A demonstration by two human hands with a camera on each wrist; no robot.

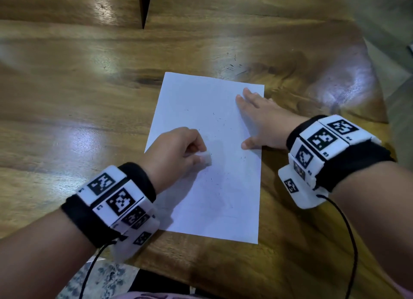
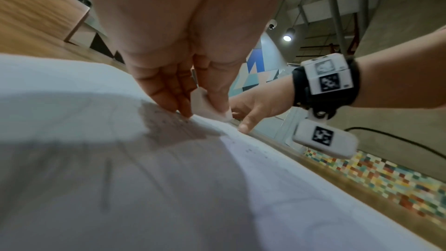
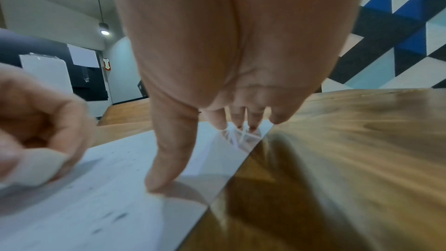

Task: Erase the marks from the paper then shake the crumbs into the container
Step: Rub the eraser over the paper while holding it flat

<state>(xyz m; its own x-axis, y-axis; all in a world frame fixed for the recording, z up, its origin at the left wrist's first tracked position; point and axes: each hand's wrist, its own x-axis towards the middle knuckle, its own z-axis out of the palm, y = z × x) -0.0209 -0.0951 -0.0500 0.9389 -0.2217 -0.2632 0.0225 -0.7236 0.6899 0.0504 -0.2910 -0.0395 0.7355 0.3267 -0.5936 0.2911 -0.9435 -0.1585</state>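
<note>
A white sheet of paper (image 1: 207,187) lies on the wooden table (image 1: 67,97), with faint pencil traces and dark eraser crumbs (image 1: 220,120) scattered over it. My left hand (image 1: 176,151) pinches a small white eraser (image 1: 205,158) against the middle of the sheet; the eraser (image 2: 210,106) sits between thumb and fingers, and it also shows at the left as a white eraser (image 3: 38,169). My right hand (image 1: 259,120) lies flat with straight fingers on the paper's right edge, thumb (image 3: 166,159) pressing down. No container is in view.
More dark crumbs (image 1: 233,65) lie on the table beyond the paper's far right corner. The table's near edge (image 1: 156,269) runs just below the sheet, with patterned floor beneath. Cables hang from both wrist bands.
</note>
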